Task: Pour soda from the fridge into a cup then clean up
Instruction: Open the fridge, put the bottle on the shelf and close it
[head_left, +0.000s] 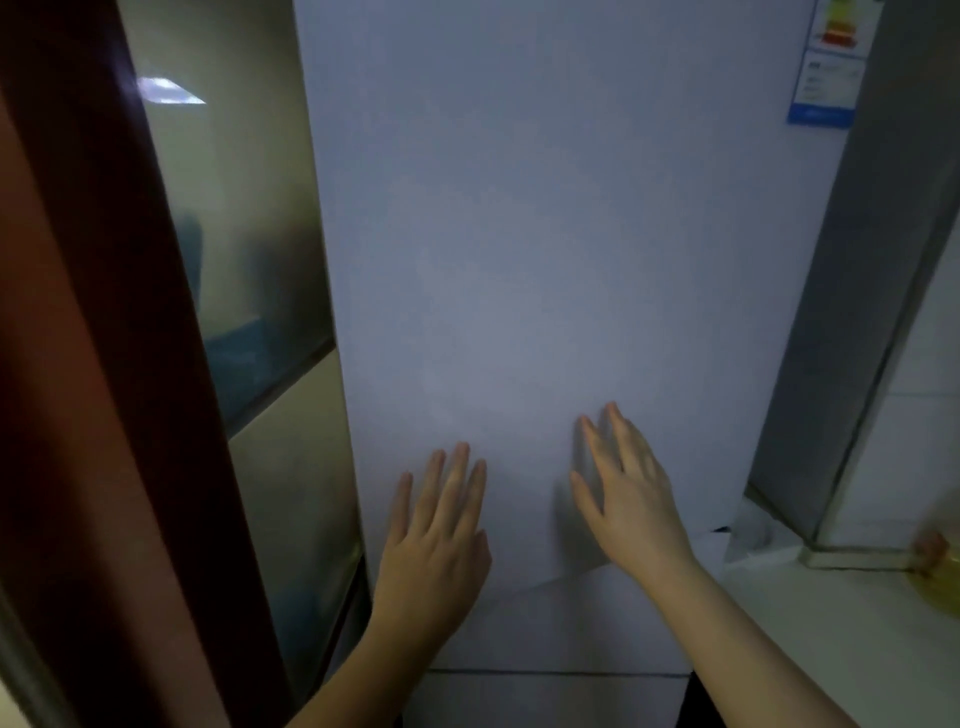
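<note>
A: Both hands are hovering flat at the fridge door, aren't they?

B: Yes. The left hand is spreading its fingers straight, low on the door toward the left; the right hand is doing the same just to its right. Neither is holding anything. Whether the palms are actually touching the panel, I cannot tell.

A: And the soda?

B: It is not showing anywhere. The door is sitting closed, so by my guess the bottle is waiting inside. No cup is showing either.

A: So opening is the step in hand. How should it go?

B: I am seeing no handle on the face, so I would be feeling for a door edge, probably the right one near the label, though the hinge side is unclear. Curling fingers behind the edge and pulling steadily is better than pushing flat.

A: Anything to mind?

B: The counter at the right is carrying a blurred yellowish object close to the door's swing.
</note>
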